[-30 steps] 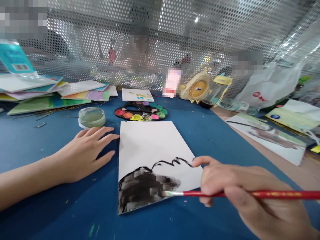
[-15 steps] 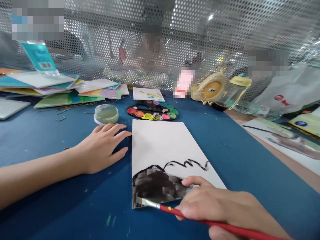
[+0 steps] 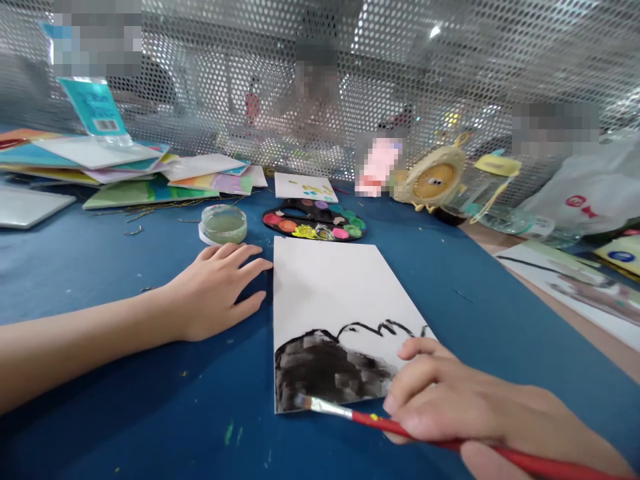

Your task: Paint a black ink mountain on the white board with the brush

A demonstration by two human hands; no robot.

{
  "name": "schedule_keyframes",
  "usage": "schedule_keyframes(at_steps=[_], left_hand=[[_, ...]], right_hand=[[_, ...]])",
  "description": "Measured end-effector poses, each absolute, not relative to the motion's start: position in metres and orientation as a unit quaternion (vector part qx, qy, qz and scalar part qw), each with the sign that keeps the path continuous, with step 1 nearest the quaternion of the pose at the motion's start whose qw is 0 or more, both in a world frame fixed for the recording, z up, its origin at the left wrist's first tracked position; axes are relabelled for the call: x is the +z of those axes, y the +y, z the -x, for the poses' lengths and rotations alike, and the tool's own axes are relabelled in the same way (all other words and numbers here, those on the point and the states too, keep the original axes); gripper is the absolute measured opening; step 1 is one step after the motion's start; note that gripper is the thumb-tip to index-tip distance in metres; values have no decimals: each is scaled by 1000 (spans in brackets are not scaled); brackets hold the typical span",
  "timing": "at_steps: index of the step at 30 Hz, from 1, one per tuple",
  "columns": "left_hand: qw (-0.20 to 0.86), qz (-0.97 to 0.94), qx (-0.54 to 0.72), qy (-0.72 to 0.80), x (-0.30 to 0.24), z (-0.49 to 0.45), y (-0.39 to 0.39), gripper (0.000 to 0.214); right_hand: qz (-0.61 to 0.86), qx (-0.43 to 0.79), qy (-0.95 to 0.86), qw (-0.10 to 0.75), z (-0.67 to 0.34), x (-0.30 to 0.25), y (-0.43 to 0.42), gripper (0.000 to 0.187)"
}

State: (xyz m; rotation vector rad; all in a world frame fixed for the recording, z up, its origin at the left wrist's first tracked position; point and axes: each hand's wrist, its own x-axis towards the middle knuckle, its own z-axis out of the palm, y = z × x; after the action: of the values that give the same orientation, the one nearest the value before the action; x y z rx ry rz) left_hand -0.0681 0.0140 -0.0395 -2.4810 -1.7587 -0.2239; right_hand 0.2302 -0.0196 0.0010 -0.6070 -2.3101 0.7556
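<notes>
Brush [image 3: 400, 427] pinched firmly in my right hand [image 3: 450, 407], tip left of that hand, at black-painted lower edge of sheet [image 3: 340, 287] | sheet's long axis runs away from me, right hand nearer its paint | left hand [image 3: 215, 290] open, flat on blue mat [image 3: 150, 413], just beside sheet | count: 1 brush, 1 sheet, 1 palette [image 3: 314, 223], 1 jar [image 3: 224, 224]

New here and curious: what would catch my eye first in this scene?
The black painted patch on the white sheet of paper stands out first, at the sheet's near end on a blue tabletop. The right hand holds a red-handled paintbrush, its tip at the patch's lower edge. Beyond the sheet sits a palette of bright paints.
</notes>
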Motion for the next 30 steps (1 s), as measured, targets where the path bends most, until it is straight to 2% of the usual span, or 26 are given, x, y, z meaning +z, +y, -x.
schedule_keyframes(at_steps=[3,8,12,18,22,24,26,30], left_hand=[[49,812,-72,-577,-40,68,14,44],[50,813,-71,-576,-39,68,14,44],[42,812,-78,-576,-40,68,15,45],[44,812,-80,-577,-40,68,14,45],[48,814,-78,-573,-41,68,15,45],[47,816,-79,-571,-41,69,15,46],[45,817,-81,-570,-41,68,15,46],[49,815,-86,-571,-41,68,15,45]], right_hand=[[254,281,-885,273,-235,-2,-21,18],[225,287,-885,289,-235,1,-17,16],[225,253,-903,263,-234,7,-13,16],[223,243,-892,310,-243,6,-9,15],[215,249,-909,254,-235,8,-14,25],[233,255,-907,242,-235,9,-14,22],[263,267,-889,264,-243,10,-11,14],[298,271,-851,338,-258,12,-5,17]])
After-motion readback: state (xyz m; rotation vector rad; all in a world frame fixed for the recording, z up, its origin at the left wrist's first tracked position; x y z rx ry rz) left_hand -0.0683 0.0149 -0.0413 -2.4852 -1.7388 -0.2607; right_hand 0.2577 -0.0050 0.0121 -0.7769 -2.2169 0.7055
